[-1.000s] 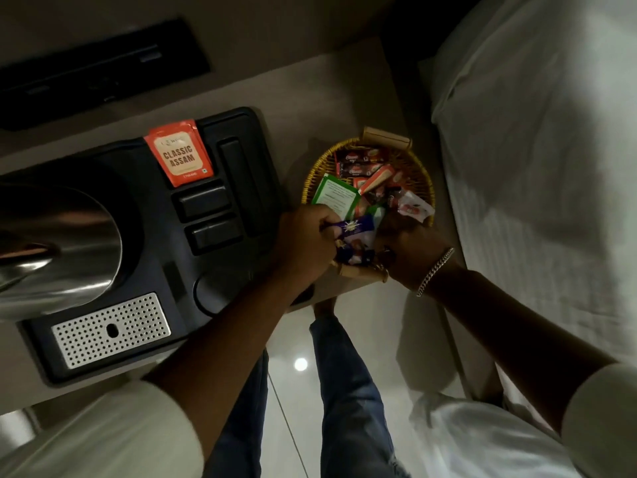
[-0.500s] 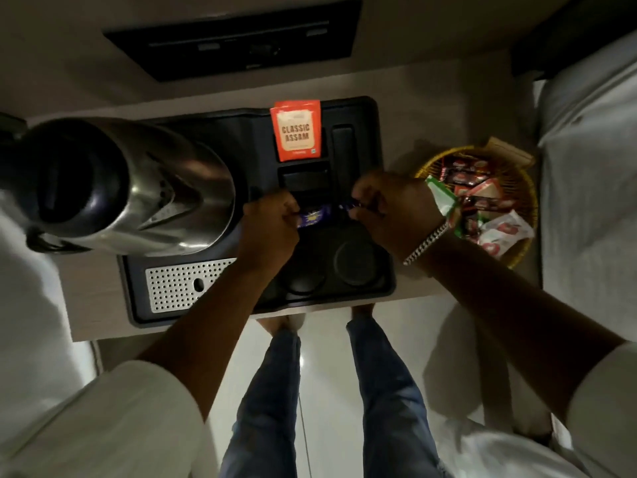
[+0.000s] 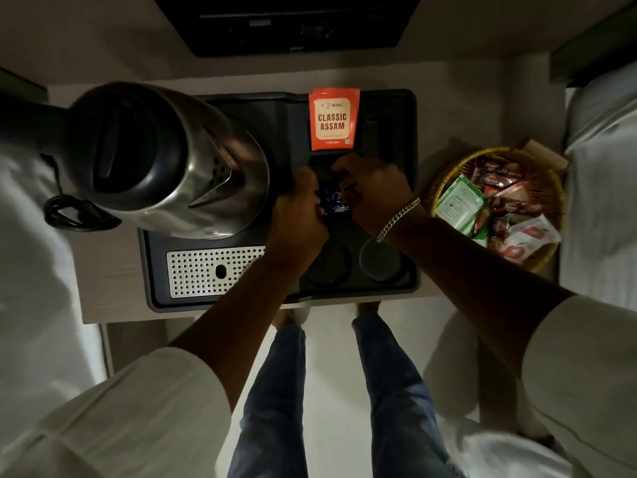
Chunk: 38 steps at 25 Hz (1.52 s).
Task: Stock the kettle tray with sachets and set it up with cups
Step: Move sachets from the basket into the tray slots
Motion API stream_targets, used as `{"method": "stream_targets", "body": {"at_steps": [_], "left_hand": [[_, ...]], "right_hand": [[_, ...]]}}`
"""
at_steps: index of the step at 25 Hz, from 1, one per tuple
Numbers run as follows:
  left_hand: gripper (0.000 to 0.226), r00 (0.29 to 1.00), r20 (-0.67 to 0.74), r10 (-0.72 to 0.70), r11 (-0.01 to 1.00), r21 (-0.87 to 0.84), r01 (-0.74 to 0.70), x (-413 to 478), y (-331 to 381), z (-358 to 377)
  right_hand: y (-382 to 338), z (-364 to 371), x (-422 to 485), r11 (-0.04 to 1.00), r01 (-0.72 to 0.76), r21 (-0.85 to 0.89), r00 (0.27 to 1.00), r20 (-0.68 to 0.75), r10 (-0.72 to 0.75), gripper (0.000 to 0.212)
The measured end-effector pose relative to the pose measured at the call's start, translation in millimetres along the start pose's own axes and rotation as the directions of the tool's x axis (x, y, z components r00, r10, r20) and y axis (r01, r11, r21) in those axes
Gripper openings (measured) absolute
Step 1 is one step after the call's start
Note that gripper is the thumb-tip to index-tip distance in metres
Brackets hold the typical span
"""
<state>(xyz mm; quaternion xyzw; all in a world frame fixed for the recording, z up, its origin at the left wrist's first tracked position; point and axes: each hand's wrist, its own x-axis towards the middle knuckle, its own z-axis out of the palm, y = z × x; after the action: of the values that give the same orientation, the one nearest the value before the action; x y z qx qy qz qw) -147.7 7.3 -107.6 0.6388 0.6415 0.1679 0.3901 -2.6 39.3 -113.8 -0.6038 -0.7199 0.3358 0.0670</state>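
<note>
The black kettle tray (image 3: 403, 108) lies on a narrow table, with a steel kettle (image 3: 162, 160) on its left side. An orange Classic Assam tea sachet (image 3: 333, 119) stands in the tray's top slot. My left hand (image 3: 298, 215) and my right hand (image 3: 374, 191) meet over a small middle compartment, both pinching dark blue sachets (image 3: 337, 201) there. Two round cup recesses (image 3: 379, 260) at the tray's front hold nothing. A yellow wicker basket (image 3: 444, 174) to the right holds several sachets.
A perforated metal drip plate (image 3: 206, 270) sits at the tray's front left. The kettle's coiled cord (image 3: 69, 212) lies left of it. White bedding (image 3: 606, 188) borders the table on the right, and a dark panel (image 3: 286, 22) is on the wall behind.
Both hands carried the blue sachets from the basket leftwards to the tray's middle compartment. My view has swung left, so the tray is now centred.
</note>
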Motion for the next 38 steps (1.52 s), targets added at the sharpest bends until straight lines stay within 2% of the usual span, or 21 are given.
{"method": "stream_targets", "body": {"at_steps": [3,6,9,11,13,15,16,18,20,22,23,24,28,30,34,38], "left_hand": [[0.037,0.999,-0.026,-0.031,0.999,-0.020,0.030,-2,1,-1],[0.030,0.996,-0.079,-0.032,0.999,-0.016,0.031,-3,-2,0],[0.026,0.991,-0.136,0.013,1.000,0.018,-0.010,-5,-3,2],[0.028,0.986,-0.166,0.020,1.000,0.011,-0.018,-8,1,4],[0.024,0.982,-0.186,0.013,1.000,-0.008,-0.015,-9,6,8],[0.022,0.980,-0.197,-0.006,1.000,-0.004,0.005,-9,18,16],[0.021,0.981,-0.195,-0.009,1.000,-0.001,0.008,-9,27,23],[0.016,0.986,-0.165,0.032,0.999,-0.022,-0.037,-11,52,41],[0.012,0.993,-0.085,0.087,0.995,-0.041,-0.091,-15,81,65],[0.010,0.993,0.039,0.114,0.993,-0.046,-0.112,-20,109,93],[0.010,0.988,0.099,0.120,0.991,-0.062,-0.114,-21,121,107],[0.011,0.980,0.150,0.130,0.990,-0.080,-0.119,-21,133,121],[0.020,0.936,0.267,0.230,0.972,-0.105,-0.210,-18,159,154],[0.026,0.923,0.300,0.240,0.971,-0.089,-0.223,-15,160,165],[0.036,0.920,0.323,0.220,0.975,-0.090,-0.202,-14,158,172],[0.047,0.924,0.278,0.264,0.960,-0.167,-0.224,-10,159,161]], "right_hand": [[-4,1,-5,1.000,-0.003,-0.029,0.999,-0.052,0.001,0.038],[-10,3,-10,0.993,0.075,-0.091,0.987,-0.133,-0.086,0.036],[-13,6,-4,0.975,0.079,-0.210,0.997,0.043,-0.071,0.046],[-13,3,-6,0.969,0.031,-0.247,0.998,0.069,-0.014,0.052],[-12,-7,-19,0.986,-0.014,-0.167,1.000,-0.013,0.012,0.054],[-6,-22,-43,0.997,-0.067,0.048,0.980,-0.185,0.075,0.049],[4,-31,-58,0.986,-0.103,0.134,0.953,-0.269,0.136,0.044],[34,-48,-92,0.955,-0.237,0.177,0.890,-0.355,0.286,0.032],[73,-63,-127,0.897,-0.383,0.220,0.790,-0.425,0.441,0.023],[111,-80,-160,0.814,-0.514,0.272,0.664,-0.475,0.578,0.023],[126,-85,-173,0.773,-0.578,0.260,0.629,-0.461,0.625,0.028],[140,-88,-183,0.749,-0.621,0.233,0.625,-0.430,0.652,0.034],[165,-84,-190,0.798,-0.588,0.128,0.769,-0.217,0.601,0.062],[173,-81,-181,0.832,-0.549,0.078,0.817,-0.161,0.554,0.071],[181,-80,-172,0.880,-0.472,-0.053,0.876,-0.143,0.461,0.060],[172,-99,-174,0.888,-0.460,-0.017,0.875,-0.183,0.449,0.055]]}}
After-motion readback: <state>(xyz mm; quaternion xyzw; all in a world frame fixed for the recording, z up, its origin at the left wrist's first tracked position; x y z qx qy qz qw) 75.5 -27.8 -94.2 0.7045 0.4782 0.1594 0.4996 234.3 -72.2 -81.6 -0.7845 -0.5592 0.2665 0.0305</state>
